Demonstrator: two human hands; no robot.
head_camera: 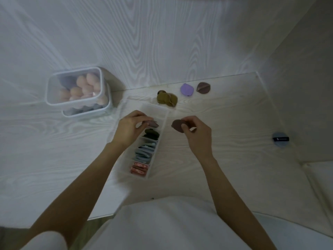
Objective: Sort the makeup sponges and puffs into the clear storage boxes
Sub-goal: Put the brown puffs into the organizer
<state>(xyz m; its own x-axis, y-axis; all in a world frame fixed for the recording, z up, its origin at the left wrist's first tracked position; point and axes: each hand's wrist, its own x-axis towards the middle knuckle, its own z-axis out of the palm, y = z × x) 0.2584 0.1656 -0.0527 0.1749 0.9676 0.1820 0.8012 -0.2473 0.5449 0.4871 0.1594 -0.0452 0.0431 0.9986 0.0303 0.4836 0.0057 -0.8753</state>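
Looking down through the head camera, I see a long clear divided box (163,112) lying on the pale wood-grain table (54,150), its far end pointing away from me. The compartments hold, from nearest to farthest, pink puffs (139,168), grey-blue puffs (145,152) and dark olive puffs (151,133). The left hand (130,128) is over the box's far section, its fingertips pinched on a mauve-brown puff (153,124) that sits at the rim of the compartment beyond the olive ones; the view is soft here, so I cannot tell whether that puff already touches the box floor. The right hand (196,131) is held just to the right of the box, thumb and fingers grasping a round brown puff (177,125) above the table. Beyond the box's far end lies a small cluster of olive puffs (166,100), loose on the table. Farther right and back lie a lilac puff (187,89) and a brown puff with a band (203,87), just beside each other. A blue puff with a dark band (280,138) rests well apart at the right edge. At back left stand two stacked clear lidded boxes (75,91); the upper holds peach egg-shaped sponges (84,85), the lower dark items I cannot identify.
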